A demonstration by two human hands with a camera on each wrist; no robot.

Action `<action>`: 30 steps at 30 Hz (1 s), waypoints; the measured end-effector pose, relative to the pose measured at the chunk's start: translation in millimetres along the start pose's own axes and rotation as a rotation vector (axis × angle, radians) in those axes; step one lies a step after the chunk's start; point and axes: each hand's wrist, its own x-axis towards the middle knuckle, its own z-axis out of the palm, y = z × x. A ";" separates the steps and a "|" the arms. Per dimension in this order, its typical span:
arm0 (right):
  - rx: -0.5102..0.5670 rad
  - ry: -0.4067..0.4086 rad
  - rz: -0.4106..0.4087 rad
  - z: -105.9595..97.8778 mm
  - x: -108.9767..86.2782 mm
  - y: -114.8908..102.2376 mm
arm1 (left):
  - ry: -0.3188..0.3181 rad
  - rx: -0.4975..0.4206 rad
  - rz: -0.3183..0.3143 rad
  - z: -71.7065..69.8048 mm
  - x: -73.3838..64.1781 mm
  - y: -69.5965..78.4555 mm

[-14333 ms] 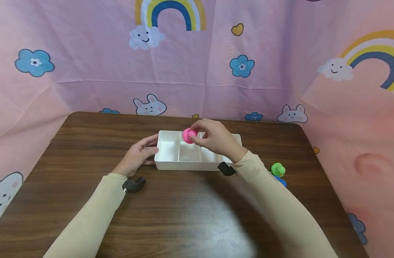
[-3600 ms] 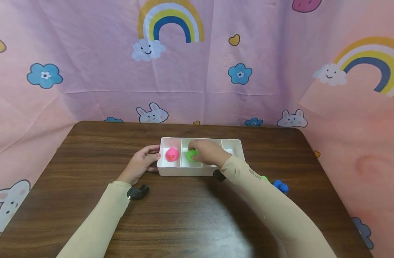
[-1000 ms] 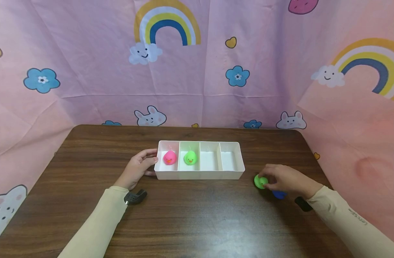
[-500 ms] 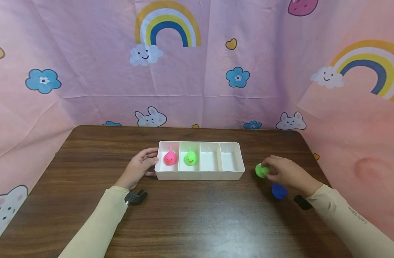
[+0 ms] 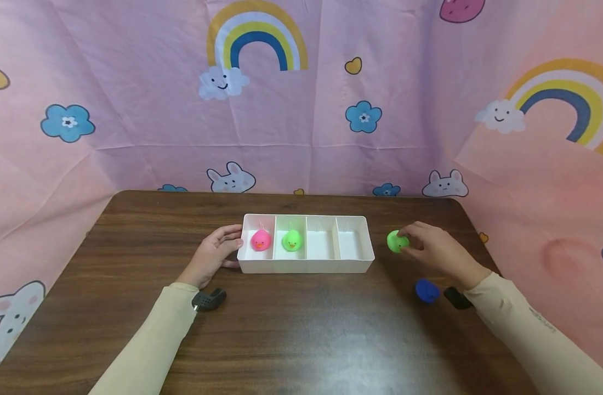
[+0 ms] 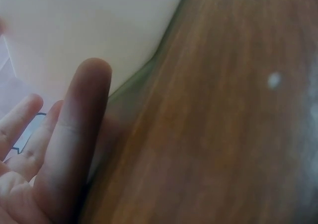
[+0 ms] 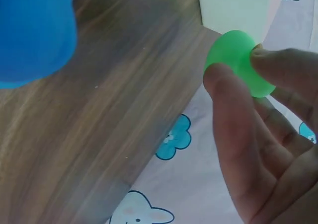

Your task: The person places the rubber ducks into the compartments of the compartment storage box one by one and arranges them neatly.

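Note:
A white divided box (image 5: 306, 266) stands on the table, a pink rubber duck (image 5: 260, 240) in its leftmost compartment and a green rubber duck (image 5: 292, 240) in the one beside it. My left hand (image 5: 210, 255) rests against the box's left end; in the left wrist view its thumb (image 6: 79, 129) lies straight along the white wall. To the right of the box, my right hand (image 5: 437, 249) pinches a second green rubber duck (image 5: 396, 241) between thumb and fingers. The right wrist view shows this green duck (image 7: 238, 60) held at the fingertips, with the box corner behind it.
A blue rubber duck (image 5: 427, 291) sits on the wooden table (image 5: 291, 340) below my right hand, close to the black wrist camera (image 5: 458, 298). A pink patterned cloth (image 5: 311, 109) hangs behind the table's far edge and along both sides.
My right hand has moved away from me with the second green duck, uncovering the blue duck. Earlier, the pink and first green ducks went into the box. My left hand stays at the box.

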 end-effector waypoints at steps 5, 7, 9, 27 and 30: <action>-0.028 0.042 -0.040 -1.8 6.3 -2.7 | 0.010 0.001 -0.005 0.1 -2.6 3.9; -0.028 0.057 -0.051 -2.9 8.4 -4.8 | 0.010 -0.001 -0.002 0.4 -3.3 5.1; -0.017 0.067 -0.056 -4.1 9.9 -7.1 | 0.008 -0.003 -0.001 0.8 -3.5 5.7; 0.015 0.155 -0.096 -9.0 27.7 -20.7 | -0.001 -0.003 0.005 -0.2 -1.2 -2.1; 0.014 0.151 -0.103 -9.2 32.3 -25.2 | -0.002 -0.005 0.010 -0.1 -1.0 -2.0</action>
